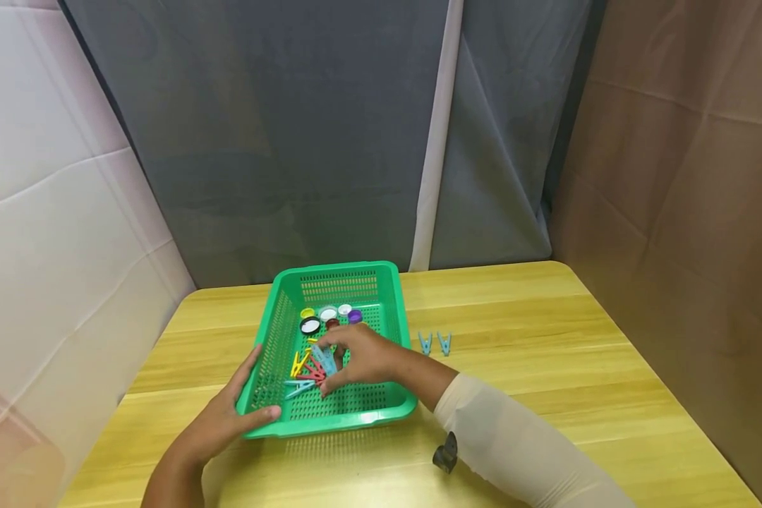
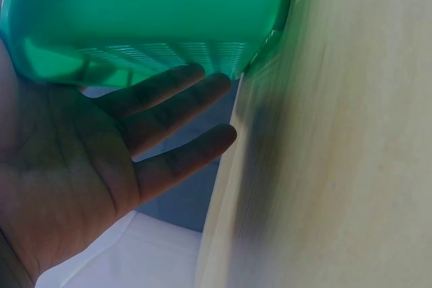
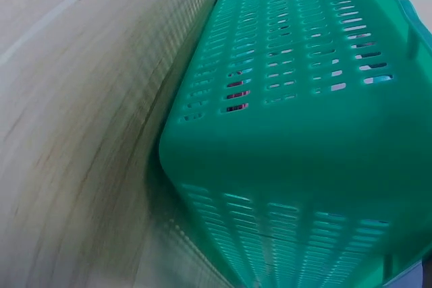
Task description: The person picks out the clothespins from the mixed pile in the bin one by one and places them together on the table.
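A green plastic basket (image 1: 327, 427) stands on the table. My left hand (image 1: 225, 413) is at its near left corner, thumb laid on the rim and the other fingers along the outer side. In the left wrist view these fingers (image 2: 169, 109) are fairly straight and spread. Inside the basket, my right hand (image 1: 365, 356) curls its thumb and fingers around light blue clothespins (image 1: 323, 360); the exact contact is partly hidden. Beside them lie red clothespins (image 1: 315, 369), yellow clothespins (image 1: 297, 364) and another light blue clothespin (image 1: 300, 388). The right wrist view shows only the basket's outside.
Several bottle caps, among them a black-rimmed cap (image 1: 310, 325) and a purple cap (image 1: 354, 317), lie toward the basket's far end. Two light blue clothespins (image 1: 434, 343) lie on the wooden table (image 1: 514, 367) right of the basket. Cloth curtains (image 1: 305, 141) enclose the table.
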### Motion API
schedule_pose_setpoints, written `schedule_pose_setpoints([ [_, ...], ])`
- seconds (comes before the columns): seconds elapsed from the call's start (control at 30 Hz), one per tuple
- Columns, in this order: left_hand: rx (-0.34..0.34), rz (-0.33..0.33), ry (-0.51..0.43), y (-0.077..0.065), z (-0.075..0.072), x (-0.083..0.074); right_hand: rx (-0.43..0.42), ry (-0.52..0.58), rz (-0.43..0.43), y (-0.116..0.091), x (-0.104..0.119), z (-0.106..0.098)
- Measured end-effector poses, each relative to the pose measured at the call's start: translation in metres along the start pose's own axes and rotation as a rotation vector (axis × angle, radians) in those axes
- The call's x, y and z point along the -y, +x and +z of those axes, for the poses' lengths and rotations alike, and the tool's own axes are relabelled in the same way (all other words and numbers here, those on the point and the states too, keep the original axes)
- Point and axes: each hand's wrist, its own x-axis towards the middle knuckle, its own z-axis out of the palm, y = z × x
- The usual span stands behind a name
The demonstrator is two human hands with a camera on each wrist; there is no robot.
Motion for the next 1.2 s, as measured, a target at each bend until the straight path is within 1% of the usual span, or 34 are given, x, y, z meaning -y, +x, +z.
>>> schedule_pose_setpoints([
  [0.1,0.001,0.001,-0.004,0.000,0.000,0.001,0.013,-0.029,0.006,0.000,0.000,0.000],
  [0.27,-0.002,0.004,0.000,0.000,-0.001,0.001,0.013,-0.087,0.004,-0.001,0.000,-0.001],
  [0.4,-0.005,0.007,0.004,0.000,-0.001,0.001,0.018,-0.171,-0.023,-0.001,-0.002,-0.001],
  [0.5,0.002,0.005,-0.010,0.000,-0.001,0.001,0.016,-0.214,-0.049,-0.002,-0.003,-0.001],
  [0.6,0.007,0.003,-0.025,-0.001,-0.001,0.000,0.017,-0.213,-0.042,-0.003,-0.004,-0.001],
  [0.73,0.008,-0.001,-0.027,-0.001,-0.001,-0.001,0.001,-0.182,-0.025,-0.005,-0.004,-0.002],
  [0.87,0.011,-0.006,-0.030,0.000,-0.001,-0.001,-0.038,-0.166,-0.042,-0.008,-0.005,-0.004],
  [1.13,0.006,-0.012,-0.027,-0.001,0.000,0.000,-0.077,-0.180,-0.084,-0.017,-0.005,-0.012],
  [1.2,0.004,-0.015,-0.029,-0.001,0.000,0.000,-0.087,-0.176,-0.083,-0.020,-0.005,-0.015],
])
